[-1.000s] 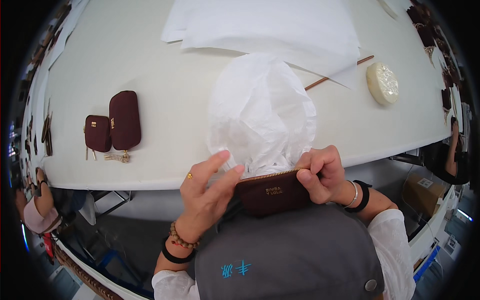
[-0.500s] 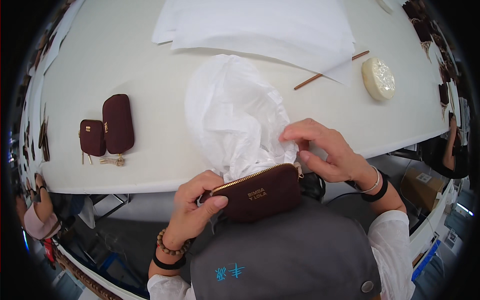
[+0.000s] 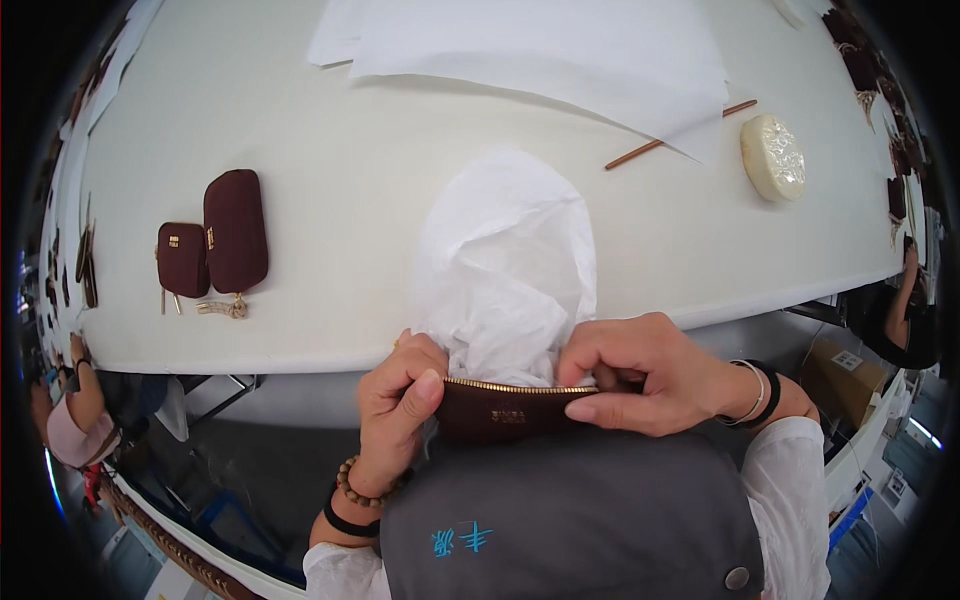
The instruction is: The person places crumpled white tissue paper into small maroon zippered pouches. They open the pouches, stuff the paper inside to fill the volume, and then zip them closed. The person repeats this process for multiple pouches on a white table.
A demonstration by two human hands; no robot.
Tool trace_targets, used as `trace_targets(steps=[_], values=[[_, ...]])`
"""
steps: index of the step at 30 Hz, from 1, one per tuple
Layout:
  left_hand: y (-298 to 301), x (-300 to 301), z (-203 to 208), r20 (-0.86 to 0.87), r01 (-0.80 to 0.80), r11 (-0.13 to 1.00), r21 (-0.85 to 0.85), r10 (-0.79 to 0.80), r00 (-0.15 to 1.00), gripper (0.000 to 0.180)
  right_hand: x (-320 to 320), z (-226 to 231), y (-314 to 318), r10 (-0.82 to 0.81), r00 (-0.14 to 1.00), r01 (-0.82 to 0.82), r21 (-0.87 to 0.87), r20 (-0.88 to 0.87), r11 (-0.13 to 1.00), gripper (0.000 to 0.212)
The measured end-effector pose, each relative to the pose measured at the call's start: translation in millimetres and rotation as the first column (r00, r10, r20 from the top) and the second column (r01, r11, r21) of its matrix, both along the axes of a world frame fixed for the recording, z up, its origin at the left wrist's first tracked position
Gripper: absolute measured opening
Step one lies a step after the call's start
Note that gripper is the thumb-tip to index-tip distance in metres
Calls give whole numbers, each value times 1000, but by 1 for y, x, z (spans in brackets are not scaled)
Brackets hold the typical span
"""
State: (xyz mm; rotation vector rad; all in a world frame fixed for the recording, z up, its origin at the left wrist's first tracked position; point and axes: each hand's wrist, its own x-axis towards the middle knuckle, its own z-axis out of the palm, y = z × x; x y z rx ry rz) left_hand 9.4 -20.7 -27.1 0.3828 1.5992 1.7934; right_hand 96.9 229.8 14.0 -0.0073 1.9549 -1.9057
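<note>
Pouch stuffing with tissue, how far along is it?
Looks done: two pouches lie zipped on the table. In hand: left hand and right hand hold an open pouch, tissue mostly outside it. Left: the rest of the tissue, the zip.

The left hand (image 3: 400, 405) and the right hand (image 3: 640, 375) sit side by side at the near edge of the table (image 3: 400, 130), the left hand's thumb on the pouch's (image 3: 510, 412) left end, the right hand's fingers on its right end. The pouch lies between the hands, below the table edge. The tissue paper (image 3: 510, 260) stands in the pouch's open top, between the hands, and reaches away from them onto the table. Far left of the left hand, two more pouches (image 3: 212, 240) lie side by side on the table. Beyond the right hand lies a thin stick (image 3: 680, 135), partly under paper sheets (image 3: 540, 45); right of the stick sits an oval block (image 3: 772, 157).
</note>
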Motion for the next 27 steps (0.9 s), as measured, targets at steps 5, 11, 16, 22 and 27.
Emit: trace_targets(steps=[5,11,16,22,27], values=[[-7,2,-6,134,66,978,199,-94,986,28,6,-19,1,-36,994,60,-241,103,969,21],[-21,-26,-1,59,-27,997,76,22,998,50,-1,-36,7,-174,972,143,-188,-157,972,19],[-10,-15,-1,526,111,992,56,-124,842,47,-2,-36,2,-42,919,60,32,-393,998,16],[7,-8,5,644,80,996,41,-87,760,53,-1,-33,8,0,894,31,62,-448,998,10],[-16,8,-10,309,27,999,-23,-19,951,54,3,-38,18,-452,886,463,-202,101,863,15]])
